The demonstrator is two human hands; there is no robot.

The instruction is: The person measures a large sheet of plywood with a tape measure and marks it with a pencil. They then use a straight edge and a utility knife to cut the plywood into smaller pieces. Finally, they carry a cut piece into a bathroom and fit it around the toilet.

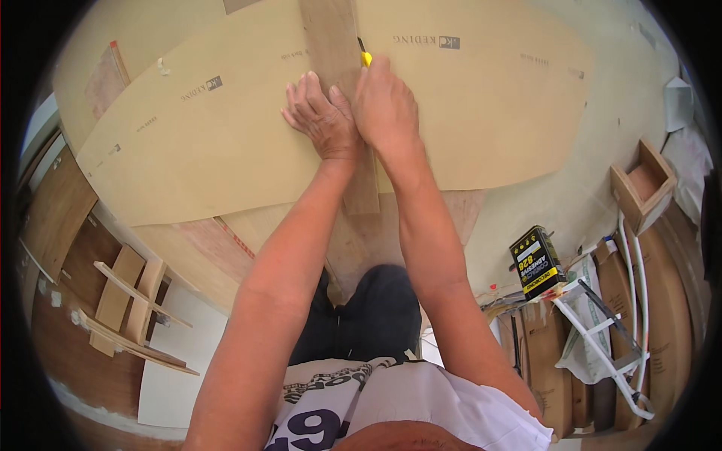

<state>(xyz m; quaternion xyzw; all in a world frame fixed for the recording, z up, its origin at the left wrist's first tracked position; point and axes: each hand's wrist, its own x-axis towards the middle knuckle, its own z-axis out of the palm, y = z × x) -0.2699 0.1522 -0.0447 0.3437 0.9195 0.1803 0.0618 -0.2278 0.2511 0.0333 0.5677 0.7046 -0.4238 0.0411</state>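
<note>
Left hand point(322, 119): flat, fingers spread, pressing long brown wooden strip point(335, 52) onto large tan laminate sheet point(226, 143). Right hand point(385, 105): closed around yellow-handled utility knife point(365, 57), at strip's right edge. Black-and-yellow adhesive can point(537, 263): well apart, right.

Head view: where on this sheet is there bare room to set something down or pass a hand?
The tan sheet lies bare left of the left hand, out to its curved edge, and right of the right hand, toward the wooden box. It is crowded at the middle: both hands press the wood strip, the right gripping a yellow knife.
</note>
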